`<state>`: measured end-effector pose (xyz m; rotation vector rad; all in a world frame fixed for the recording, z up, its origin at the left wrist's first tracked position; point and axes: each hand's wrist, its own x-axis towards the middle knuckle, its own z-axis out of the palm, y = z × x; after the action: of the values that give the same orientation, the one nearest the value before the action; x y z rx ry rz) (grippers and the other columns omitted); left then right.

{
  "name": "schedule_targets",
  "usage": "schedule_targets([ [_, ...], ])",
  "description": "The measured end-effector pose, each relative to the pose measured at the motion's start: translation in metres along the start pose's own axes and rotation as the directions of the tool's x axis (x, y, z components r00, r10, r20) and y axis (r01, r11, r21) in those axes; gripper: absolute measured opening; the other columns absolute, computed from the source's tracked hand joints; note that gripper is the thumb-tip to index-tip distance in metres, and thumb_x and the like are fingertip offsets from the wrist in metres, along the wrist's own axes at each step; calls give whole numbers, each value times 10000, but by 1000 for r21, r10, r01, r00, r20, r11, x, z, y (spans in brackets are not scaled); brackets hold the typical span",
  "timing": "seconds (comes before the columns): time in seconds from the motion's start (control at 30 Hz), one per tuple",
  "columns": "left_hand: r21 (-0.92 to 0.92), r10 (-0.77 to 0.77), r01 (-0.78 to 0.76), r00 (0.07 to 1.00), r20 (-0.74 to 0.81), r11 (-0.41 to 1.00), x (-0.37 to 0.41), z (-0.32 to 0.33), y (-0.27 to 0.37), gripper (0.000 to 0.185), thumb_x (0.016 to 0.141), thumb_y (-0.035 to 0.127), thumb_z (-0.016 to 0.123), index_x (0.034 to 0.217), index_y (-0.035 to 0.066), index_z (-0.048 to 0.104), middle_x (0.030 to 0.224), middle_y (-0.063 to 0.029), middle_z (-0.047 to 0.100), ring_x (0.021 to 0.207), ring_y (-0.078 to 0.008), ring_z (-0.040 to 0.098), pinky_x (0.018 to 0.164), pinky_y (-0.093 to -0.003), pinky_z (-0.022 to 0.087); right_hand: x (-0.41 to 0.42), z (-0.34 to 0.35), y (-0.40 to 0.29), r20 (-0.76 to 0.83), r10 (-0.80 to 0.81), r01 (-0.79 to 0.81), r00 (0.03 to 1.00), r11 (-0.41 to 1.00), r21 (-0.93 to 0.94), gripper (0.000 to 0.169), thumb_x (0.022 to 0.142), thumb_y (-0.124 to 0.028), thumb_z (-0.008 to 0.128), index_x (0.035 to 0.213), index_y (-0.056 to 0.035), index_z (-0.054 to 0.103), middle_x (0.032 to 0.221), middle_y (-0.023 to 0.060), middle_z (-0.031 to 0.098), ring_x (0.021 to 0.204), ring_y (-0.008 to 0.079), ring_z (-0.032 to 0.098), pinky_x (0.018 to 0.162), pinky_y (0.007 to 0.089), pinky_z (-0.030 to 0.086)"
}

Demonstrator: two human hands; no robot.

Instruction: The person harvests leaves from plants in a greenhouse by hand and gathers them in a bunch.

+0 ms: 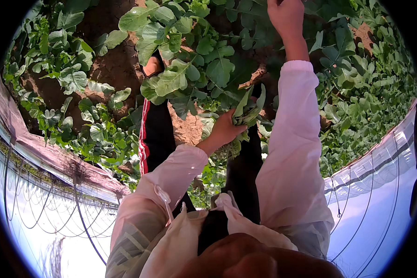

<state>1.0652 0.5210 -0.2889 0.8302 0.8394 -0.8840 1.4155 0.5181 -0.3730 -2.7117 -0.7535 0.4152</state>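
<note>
My left hand [226, 131] is closed around a bunch of green leafy plants [252, 110], low between my legs. Long leaves stick up past the thumb side, and a tangle of thin stems or roots hangs below the fist. Stretched far forward, my right hand [287, 19] is cut off by the top edge of the picture among shaded leaves. Its fingertips are hidden, so what it touches does not show. Broad lobed leaves of a radish-like plant [173, 79] spread just ahead of my left hand.
Dry cracked soil [186, 127] shows between the plants. My black trouser leg [158, 128] with its red and white stripe stands at the left. Dense leafy crop [354, 114] fills the right side. Plastic sheeting [378, 156] and bent hoops [78, 198] border the plot.
</note>
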Motion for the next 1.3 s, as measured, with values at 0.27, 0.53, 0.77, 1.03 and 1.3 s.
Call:
schedule_targets([
  [0.27,157,60,-51,997,-54,986,-10,-7,28,606,767,178,780,1287,-21,541,1075,-161,692,963,-241,677,870,-347,515,116,54,-66,271,-628,645,730,763,33,136,727,-39,597,837,-30,676,947,181,639,928,369,622,850,427,506],
  [0.53,195,47,-30,996,-81,980,-16,-12,38,617,763,219,766,1306,23,548,1094,-152,692,1000,-275,671,897,-365,502,80,71,-79,279,-654,709,703,614,-347,67,826,-77,631,841,-53,691,1094,99,657,943,275,657,753,379,570],
  [0.77,187,136,-115,985,-108,976,-17,-11,45,618,763,219,760,1312,36,543,1092,-141,694,994,-268,670,895,-350,499,51,-10,-111,416,-385,550,824,719,-424,151,794,-63,637,942,-53,665,1016,92,594,990,278,606,784,397,558],
  [1.03,-459,335,-357,933,-133,814,-30,-28,82,573,835,68,756,1335,-22,489,1178,-89,651,1066,-149,600,956,-304,470,-86,-123,-107,188,-13,34,982,994,-108,154,906,-93,633,1030,-21,575,954,147,586,831,362,592,681,424,479],
  [1.3,-268,465,-544,831,-307,795,-39,-34,89,505,825,-21,699,1299,25,532,1115,-98,701,1006,-144,662,859,-297,518,-217,-93,-136,543,470,-717,695,504,482,296,868,-25,616,1158,3,570,1000,128,661,914,216,659,812,318,508],
])
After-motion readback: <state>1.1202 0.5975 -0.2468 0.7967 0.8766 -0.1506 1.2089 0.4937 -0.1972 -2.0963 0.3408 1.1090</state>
